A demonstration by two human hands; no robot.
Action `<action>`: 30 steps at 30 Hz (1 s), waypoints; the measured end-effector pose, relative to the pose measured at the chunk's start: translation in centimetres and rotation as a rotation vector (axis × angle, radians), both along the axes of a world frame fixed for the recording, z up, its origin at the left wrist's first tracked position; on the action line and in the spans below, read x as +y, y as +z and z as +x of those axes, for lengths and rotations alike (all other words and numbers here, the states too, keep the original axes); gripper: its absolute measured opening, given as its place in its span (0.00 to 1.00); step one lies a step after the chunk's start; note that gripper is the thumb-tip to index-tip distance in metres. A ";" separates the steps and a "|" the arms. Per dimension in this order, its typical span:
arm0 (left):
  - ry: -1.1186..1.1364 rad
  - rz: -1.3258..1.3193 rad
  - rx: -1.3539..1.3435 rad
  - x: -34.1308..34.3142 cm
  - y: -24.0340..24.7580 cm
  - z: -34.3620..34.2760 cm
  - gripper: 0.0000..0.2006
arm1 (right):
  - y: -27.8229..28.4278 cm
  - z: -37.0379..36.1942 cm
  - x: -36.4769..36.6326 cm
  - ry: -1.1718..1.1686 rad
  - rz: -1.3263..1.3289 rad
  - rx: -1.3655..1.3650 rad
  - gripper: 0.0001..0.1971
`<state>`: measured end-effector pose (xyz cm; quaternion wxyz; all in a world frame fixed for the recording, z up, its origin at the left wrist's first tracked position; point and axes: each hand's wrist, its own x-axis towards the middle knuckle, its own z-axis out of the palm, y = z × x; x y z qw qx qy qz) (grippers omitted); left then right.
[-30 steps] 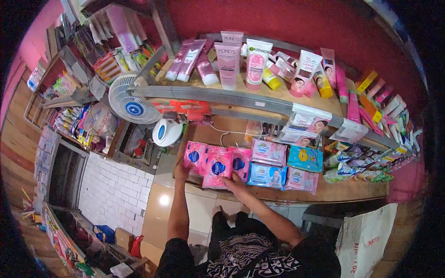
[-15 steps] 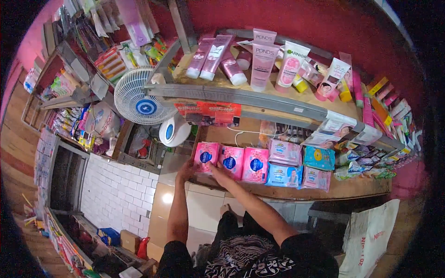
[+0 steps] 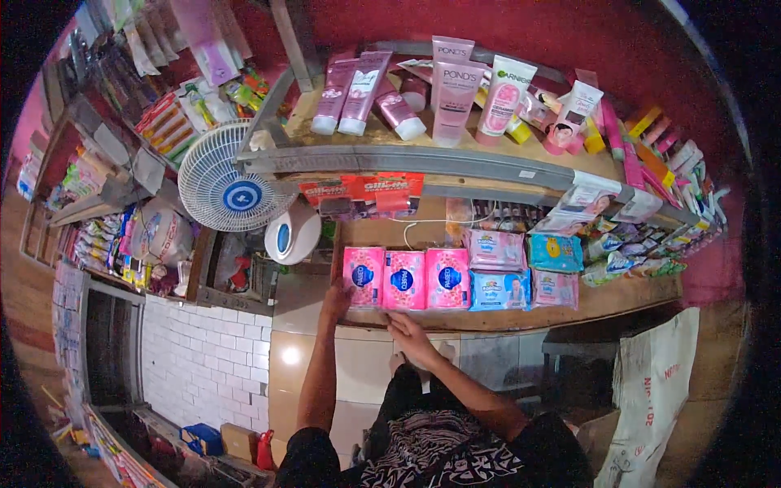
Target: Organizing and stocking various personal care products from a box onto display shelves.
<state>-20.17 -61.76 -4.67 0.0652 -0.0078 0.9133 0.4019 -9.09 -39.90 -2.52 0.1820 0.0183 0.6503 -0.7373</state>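
Note:
Three bright pink tissue packs stand side by side on the lower wooden shelf: a left pack (image 3: 363, 281), a middle pack (image 3: 404, 278) and a right pack (image 3: 447, 278). Against the outer side of the left pack, my left hand (image 3: 335, 299) rests with its fingers stretched out, not wrapped round it. My right hand (image 3: 412, 336) is at the shelf's front edge, just below the middle pack, fingers extended and holding nothing. Beside the tissues lie baby wipe packs: a pink one (image 3: 495, 249), a blue one (image 3: 500, 290), a teal one (image 3: 556, 253) and another pink one (image 3: 556, 289).
Pink cosmetic tubes (image 3: 455, 102) crowd the upper shelf, whose grey metal edge (image 3: 423, 168) overhangs the packs. Red razor packets (image 3: 392, 193) hang beneath it. A white fan (image 3: 237, 175) and a white rounded appliance (image 3: 293, 233) stand left. A white sack (image 3: 651, 398) leans at lower right.
My right hand has come off the left tissue pack and drawn back to the shelf edge. The left and middle packs now sit in line with the right one. My left hand stays beside them.

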 end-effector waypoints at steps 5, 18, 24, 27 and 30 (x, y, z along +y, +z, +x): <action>-0.086 0.079 0.190 -1.3 -3.3 -0.1 0.20 | -2.1 2.8 1.1 -0.043 -0.022 -0.026 0.19; 0.219 0.590 0.327 7.7 4.1 7.8 0.10 | -1.4 5.8 7.4 -0.196 -0.147 -0.260 0.13; -0.037 0.688 -0.040 21.1 6.4 13.9 0.10 | 1.2 8.4 14.1 -0.411 -0.214 -0.207 0.12; -0.260 0.568 0.025 28.1 6.1 17.3 0.09 | 0.8 10.6 18.3 -0.556 -0.153 -0.229 0.11; -0.327 0.734 -0.134 34.2 5.0 19.3 0.10 | -0.3 14.1 23.2 -0.686 -0.180 -0.194 0.09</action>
